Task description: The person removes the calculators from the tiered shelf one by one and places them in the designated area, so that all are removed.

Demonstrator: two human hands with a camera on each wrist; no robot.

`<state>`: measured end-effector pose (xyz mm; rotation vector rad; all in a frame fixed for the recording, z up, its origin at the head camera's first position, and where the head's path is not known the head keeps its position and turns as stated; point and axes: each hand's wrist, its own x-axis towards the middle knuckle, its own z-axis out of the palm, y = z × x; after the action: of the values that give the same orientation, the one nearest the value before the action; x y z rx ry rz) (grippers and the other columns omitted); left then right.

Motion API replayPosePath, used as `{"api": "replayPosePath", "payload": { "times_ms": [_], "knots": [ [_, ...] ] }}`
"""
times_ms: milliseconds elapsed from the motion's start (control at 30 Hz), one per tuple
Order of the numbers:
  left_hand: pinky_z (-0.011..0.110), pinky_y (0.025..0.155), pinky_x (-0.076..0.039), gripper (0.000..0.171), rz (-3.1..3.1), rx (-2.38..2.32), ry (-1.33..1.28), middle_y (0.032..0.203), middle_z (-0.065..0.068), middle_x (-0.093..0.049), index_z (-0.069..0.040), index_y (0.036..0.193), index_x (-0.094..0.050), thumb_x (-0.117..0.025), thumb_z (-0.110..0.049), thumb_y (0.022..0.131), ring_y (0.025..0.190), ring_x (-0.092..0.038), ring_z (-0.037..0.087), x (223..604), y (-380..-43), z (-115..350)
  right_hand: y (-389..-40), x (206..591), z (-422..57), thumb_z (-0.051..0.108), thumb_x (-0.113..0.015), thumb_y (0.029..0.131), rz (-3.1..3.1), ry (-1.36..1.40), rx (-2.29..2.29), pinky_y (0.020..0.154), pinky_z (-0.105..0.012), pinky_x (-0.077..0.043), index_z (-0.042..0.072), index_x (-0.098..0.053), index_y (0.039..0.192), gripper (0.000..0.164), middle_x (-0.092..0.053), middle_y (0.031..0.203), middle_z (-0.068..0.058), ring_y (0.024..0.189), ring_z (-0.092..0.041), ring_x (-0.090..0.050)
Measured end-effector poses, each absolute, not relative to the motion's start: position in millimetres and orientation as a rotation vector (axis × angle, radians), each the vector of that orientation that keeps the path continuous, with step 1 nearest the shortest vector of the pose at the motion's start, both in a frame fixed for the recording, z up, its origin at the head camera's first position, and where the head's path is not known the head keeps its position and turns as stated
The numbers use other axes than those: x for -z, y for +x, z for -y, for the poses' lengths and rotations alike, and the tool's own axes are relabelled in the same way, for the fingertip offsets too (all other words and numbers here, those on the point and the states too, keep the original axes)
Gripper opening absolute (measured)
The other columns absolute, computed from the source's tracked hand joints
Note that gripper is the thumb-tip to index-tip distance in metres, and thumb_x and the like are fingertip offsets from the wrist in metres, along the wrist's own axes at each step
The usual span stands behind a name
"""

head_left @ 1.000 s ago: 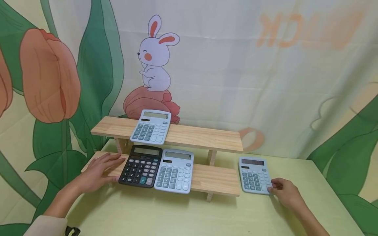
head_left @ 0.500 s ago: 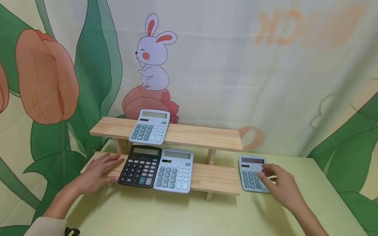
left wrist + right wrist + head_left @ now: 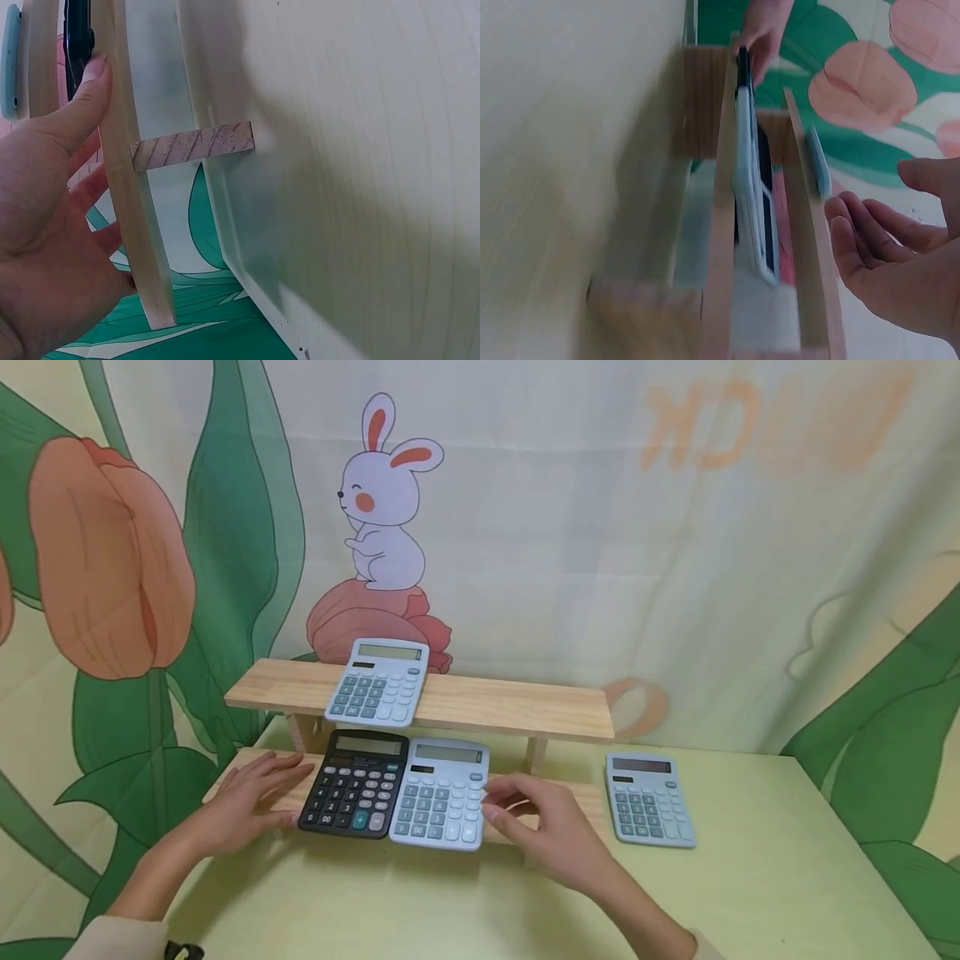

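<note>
My left hand [image 3: 243,802] rests on the left end of the lower wooden shelf [image 3: 588,798], its fingers spread beside a black calculator [image 3: 352,785]. In the left wrist view, the thumb lies along the shelf's edge near the black calculator. Right of that calculator, a light blue calculator [image 3: 438,793] leans on the same shelf. My right hand [image 3: 558,835] hovers at its right edge with loosely bent fingers. In the right wrist view, the right hand [image 3: 900,259] holds nothing and is apart from the calculators.
On the upper shelf [image 3: 517,697] another light blue calculator [image 3: 378,683] leans. One more blue calculator [image 3: 650,800] lies on the pale table [image 3: 757,860], right of the rack. Behind hangs a printed curtain [image 3: 562,527] with a rabbit and tulips.
My right hand has let go of the calculator on the table and moved left to the blue one on the lower shelf. My left hand has stayed in place.
</note>
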<state>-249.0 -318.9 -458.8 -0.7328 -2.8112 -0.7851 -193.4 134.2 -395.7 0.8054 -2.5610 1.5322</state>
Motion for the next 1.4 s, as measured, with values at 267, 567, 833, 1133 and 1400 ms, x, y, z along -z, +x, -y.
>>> {"api": "replayPosePath", "payload": {
  "times_ms": [267,567,833,1133,1400],
  "knots": [
    [0.088,0.108,-0.009,0.07,2.868,0.786,-0.691,0.162,0.025,-0.042,-0.005,0.153,-0.055,-0.082,-0.029,0.093,0.147,-0.025,0.062,451,-246,312,-214,400,-61,0.025,-0.069,0.105,2.506,0.711,-1.968,0.097,-0.036,-0.059,0.003,-0.073,0.126,0.031,-0.076,0.114,-0.006,0.107,-0.025,-0.073],
    [0.087,0.108,-0.01,0.07,2.873,0.785,-0.68,0.163,0.025,-0.041,-0.006,0.154,-0.055,-0.082,-0.03,0.093,0.148,-0.024,0.062,454,-247,315,-239,396,-14,0.021,-0.065,0.107,2.278,0.475,-2.493,0.105,-0.044,-0.055,0.001,-0.068,0.13,0.03,-0.074,0.123,-0.017,0.115,-0.029,-0.072],
    [0.087,0.108,-0.01,0.07,2.868,0.774,-0.679,0.162,0.025,-0.043,-0.005,0.153,-0.056,-0.082,-0.029,0.092,0.148,-0.025,0.061,450,-244,313,-263,397,1,0.019,-0.065,0.107,2.054,0.158,-2.71,0.098,-0.035,-0.059,-0.003,-0.071,0.123,0.028,-0.075,0.118,-0.024,0.105,-0.027,-0.076],
    [0.088,0.107,-0.011,0.069,2.85,0.775,-0.699,0.161,0.025,-0.043,-0.005,0.153,-0.056,-0.082,-0.028,0.093,0.147,-0.025,0.063,453,-246,314,-278,400,4,0.023,-0.064,0.108,1.947,0.064,-2.739,0.096,-0.032,-0.059,0.0,-0.073,0.125,0.03,-0.076,0.117,-0.022,0.104,-0.024,-0.077],
    [0.088,0.108,-0.008,0.07,2.872,0.79,-0.684,0.163,0.024,-0.041,-0.006,0.154,-0.055,-0.082,-0.029,0.093,0.149,-0.023,0.061,454,-246,315,-284,403,7,0.021,-0.069,0.105,1.926,0.043,-2.717,0.092,-0.033,-0.061,0.001,-0.077,0.119,0.026,-0.079,0.106,-0.019,0.098,-0.024,-0.079]
  ]
}}
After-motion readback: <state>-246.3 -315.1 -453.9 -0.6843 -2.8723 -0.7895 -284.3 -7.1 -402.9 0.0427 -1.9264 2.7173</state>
